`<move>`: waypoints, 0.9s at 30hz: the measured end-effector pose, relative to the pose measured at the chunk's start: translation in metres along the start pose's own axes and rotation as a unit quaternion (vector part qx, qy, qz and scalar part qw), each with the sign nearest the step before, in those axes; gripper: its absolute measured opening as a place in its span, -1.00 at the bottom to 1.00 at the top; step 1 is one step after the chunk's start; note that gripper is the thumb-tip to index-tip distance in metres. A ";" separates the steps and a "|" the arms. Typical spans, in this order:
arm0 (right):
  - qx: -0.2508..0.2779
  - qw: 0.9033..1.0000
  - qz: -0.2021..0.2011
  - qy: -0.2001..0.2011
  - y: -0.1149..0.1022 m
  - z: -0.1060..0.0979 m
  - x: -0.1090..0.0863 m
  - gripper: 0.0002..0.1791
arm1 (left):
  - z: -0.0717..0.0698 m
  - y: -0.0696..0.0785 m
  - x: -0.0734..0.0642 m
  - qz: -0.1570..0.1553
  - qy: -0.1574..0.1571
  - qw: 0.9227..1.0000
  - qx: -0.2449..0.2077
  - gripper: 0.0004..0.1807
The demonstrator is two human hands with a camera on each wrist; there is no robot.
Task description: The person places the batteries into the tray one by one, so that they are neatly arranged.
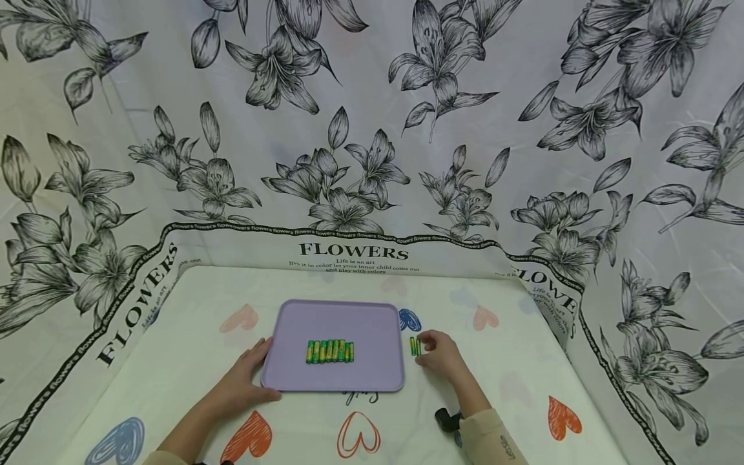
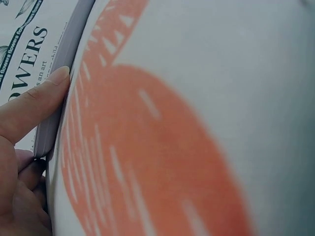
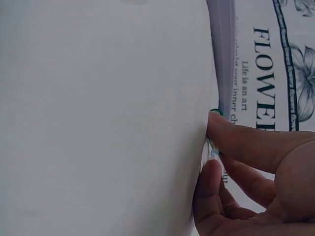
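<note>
A row of several green-and-yellow batteries lies side by side on a flat purple tray. My left hand rests against the tray's front left corner, its fingers along the left side and its thumb at the front edge. In the left wrist view the thumb touches the tray's rim. Right of the tray, two more batteries stand close together on the tablecloth. My right hand pinches the nearer one between thumb and fingers; in the right wrist view the fingers mostly hide it.
A white tablecloth printed with hearts covers the table. A small black object is by the right sleeve. Floral curtains with a lettered border hang behind and along both sides.
</note>
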State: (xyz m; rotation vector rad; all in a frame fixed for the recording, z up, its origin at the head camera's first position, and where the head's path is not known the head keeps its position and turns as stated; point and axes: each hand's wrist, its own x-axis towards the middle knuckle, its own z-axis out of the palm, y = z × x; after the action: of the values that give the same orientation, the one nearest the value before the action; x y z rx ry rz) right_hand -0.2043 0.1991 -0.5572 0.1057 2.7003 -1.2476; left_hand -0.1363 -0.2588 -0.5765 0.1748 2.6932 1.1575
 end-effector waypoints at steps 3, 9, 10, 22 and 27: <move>0.020 1.000 0.000 0.010 0.001 0.000 0.000 -0.43 | 0.000 0.000 0.000 0.004 0.001 1.000 -0.003 0.37; 0.094 0.995 -0.026 0.032 0.000 -0.003 -0.001 -0.44 | 0.000 0.002 -0.001 0.005 0.000 1.000 -0.004 0.36; 0.102 0.994 -0.029 0.033 -0.001 -0.003 -0.002 -0.44 | 0.000 0.003 -0.001 0.005 0.001 1.000 -0.004 0.36; 0.149 0.987 -0.060 0.014 -0.036 -0.002 -0.015 -0.45 | -0.002 0.003 -0.001 0.009 -0.003 1.000 -0.002 0.36; 0.152 0.986 -0.064 0.003 -0.046 0.005 -0.021 -0.47 | -0.003 0.003 -0.001 0.008 -0.005 1.000 -0.004 0.36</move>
State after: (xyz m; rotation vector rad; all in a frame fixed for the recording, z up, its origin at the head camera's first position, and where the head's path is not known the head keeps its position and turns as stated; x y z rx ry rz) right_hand -0.1895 0.1658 -0.5219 -0.0284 2.5354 -1.6932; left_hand -0.1357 -0.2586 -0.5720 0.2003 2.6838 1.1679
